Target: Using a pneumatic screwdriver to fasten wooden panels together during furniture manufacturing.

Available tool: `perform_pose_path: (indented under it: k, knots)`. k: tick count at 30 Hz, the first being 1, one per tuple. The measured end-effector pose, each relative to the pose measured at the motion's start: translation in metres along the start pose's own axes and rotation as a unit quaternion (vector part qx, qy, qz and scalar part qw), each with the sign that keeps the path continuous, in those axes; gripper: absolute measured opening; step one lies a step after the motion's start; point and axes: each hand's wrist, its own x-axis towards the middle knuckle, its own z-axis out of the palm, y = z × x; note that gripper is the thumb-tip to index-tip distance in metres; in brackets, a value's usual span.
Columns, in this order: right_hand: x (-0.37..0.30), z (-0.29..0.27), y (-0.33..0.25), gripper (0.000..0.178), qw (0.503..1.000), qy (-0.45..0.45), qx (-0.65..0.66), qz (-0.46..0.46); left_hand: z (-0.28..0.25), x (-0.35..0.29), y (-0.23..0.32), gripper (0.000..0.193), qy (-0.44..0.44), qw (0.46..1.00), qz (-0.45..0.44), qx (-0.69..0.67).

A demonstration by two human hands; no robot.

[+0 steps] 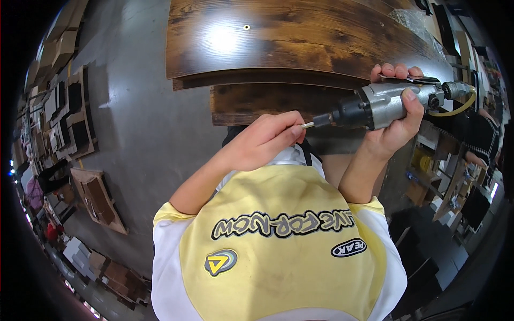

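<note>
My right hand (396, 115) is wrapped round the silver body of an air screwdriver (386, 102), which lies sideways with its black nose toward the left. A driver bit (308, 125) sticks out of that nose. The fingers of my left hand (270, 135) are pinched on the bit's tip; whether a screw is there too is hidden by the fingers. A yellowish air hose (455, 109) curves from the tool's rear fitting. Beyond both hands lies a dark brown wood-grain board (300, 40), with a small brass-coloured round fitting (247, 27) in its top.
Under the top board, more brown boards (257, 104) jut toward me. Clear plastic wrap (415, 24) lies at the far right. Cardboard boxes and panels (83, 112) stand along the left. On the right, another person in dark clothing (471, 134) is beside a cluttered work area.
</note>
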Motion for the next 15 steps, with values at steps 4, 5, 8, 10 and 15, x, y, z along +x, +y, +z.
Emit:
perform_pose_path:
  k: [4,5,8,10,15]
  knots:
    - [-0.009,0.012,0.011,0.04,1.0,0.017,0.0,-0.021,-0.025,-0.006,0.005,0.015,-0.031,0.997,0.028,0.058]
    - [-0.012,0.015,0.013,0.04,1.0,0.019,-0.003,-0.025,-0.028,-0.01,0.003,0.011,-0.021,0.995,0.051,0.087]
    - [-0.025,0.03,0.021,0.043,0.992,0.068,-0.055,-0.09,-0.044,-0.02,0.005,0.006,0.007,0.981,0.092,0.169]
    - [-0.031,0.047,0.028,0.044,0.987,0.077,-0.086,-0.111,-0.053,-0.025,0.004,0.009,0.068,0.947,0.169,0.265]
    - [-0.033,0.074,0.048,0.046,0.974,0.07,-0.153,-0.15,-0.073,-0.036,-0.003,0.01,0.112,0.915,0.218,0.32]
